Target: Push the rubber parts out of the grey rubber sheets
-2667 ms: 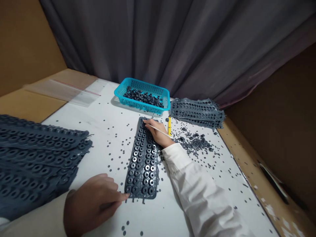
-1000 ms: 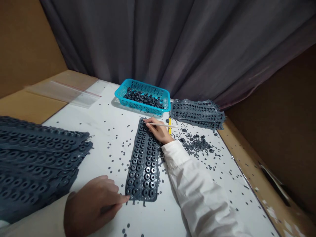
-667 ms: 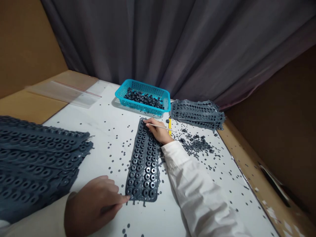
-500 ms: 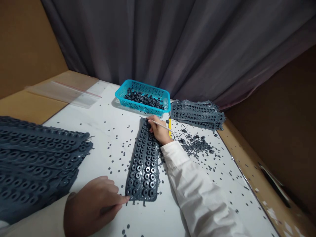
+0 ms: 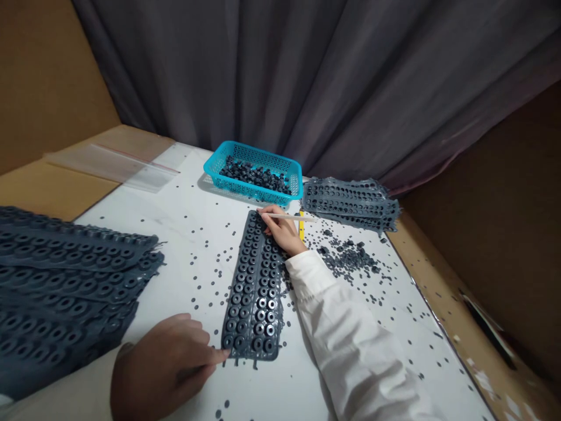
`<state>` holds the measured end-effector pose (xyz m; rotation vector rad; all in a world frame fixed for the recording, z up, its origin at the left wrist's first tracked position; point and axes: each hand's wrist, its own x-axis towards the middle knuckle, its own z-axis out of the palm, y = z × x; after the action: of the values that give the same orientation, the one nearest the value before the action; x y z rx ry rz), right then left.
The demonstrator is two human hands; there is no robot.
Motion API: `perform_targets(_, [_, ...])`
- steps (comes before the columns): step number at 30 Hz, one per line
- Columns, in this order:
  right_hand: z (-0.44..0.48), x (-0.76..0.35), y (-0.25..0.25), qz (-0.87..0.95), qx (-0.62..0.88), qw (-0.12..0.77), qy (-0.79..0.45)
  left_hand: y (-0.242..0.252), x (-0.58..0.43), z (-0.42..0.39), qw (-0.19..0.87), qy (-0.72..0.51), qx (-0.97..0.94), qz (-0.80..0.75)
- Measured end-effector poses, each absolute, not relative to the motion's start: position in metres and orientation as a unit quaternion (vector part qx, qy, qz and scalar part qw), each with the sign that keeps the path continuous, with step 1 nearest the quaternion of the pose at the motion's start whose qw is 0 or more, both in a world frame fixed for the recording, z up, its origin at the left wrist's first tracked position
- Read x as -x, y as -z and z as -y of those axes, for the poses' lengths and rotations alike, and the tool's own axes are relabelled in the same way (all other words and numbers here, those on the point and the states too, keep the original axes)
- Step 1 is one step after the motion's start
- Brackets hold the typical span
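A dark grey rubber sheet (image 5: 252, 292) with rows of raised rings lies lengthwise in front of me. My right hand (image 5: 283, 229) grips a thin pale stick (image 5: 291, 217), its tip at the far end of the sheet. With its index finger, my left hand (image 5: 170, 362) touches the near left corner of the sheet; the other fingers are curled with nothing visible in them. Beyond the sheet stands a blue basket (image 5: 249, 190) holding many small dark pieces. Part of the sheet's far right side is hidden by my right hand.
More ringed sheets (image 5: 65, 286) are stacked at the left. Punched sheets (image 5: 350, 202) lie at the back right, near scattered dark bits (image 5: 350, 257) and a yellow strip (image 5: 301, 225). Clear plastic bags (image 5: 118, 166) lie back left; a black tool (image 5: 488, 330) is at the right.
The stick in my right hand has tilted closer to level, its free end rising. My right hand has shifted very slightly; my left hand is nearly still.
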<state>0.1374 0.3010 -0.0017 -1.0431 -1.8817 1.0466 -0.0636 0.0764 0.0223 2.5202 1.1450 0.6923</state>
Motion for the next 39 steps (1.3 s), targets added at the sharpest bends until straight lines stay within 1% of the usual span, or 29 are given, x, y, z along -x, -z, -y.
perform_targets(13, [-0.302,-0.138,0.003,0.787,0.391,0.343,-0.332,-0.024,0.063,-0.077,0.151,-0.220,-0.878,-0.397])
perform_targets(19, [-0.300,-0.132,-0.001,0.756,0.438,0.380,-0.304,-0.024,0.063,-0.077,0.161,-0.213,-0.881,-0.391])
perform_targets(25, [-0.302,-0.128,0.002,0.733,0.478,0.395,-0.278,-0.023,0.063,-0.077,0.175,-0.220,-0.874,-0.396])
perform_targets(28, [-0.303,-0.127,0.004,0.713,0.482,0.415,-0.296,-0.021,0.063,-0.077,0.179,-0.208,-0.874,-0.401])
perform_targets(31, [-0.301,-0.131,0.004,0.693,0.456,0.419,-0.370,-0.020,0.063,-0.076,0.187,-0.180,-0.875,-0.409])
perform_targets(33, [-0.298,-0.136,0.004,0.696,0.425,0.403,-0.415,-0.020,0.063,-0.076,0.192,-0.176,-0.874,-0.411])
perform_targets(39, [-0.291,-0.145,0.004,0.758,0.370,0.349,-0.408,-0.024,0.063,-0.077,0.182,-0.190,-0.874,-0.409])
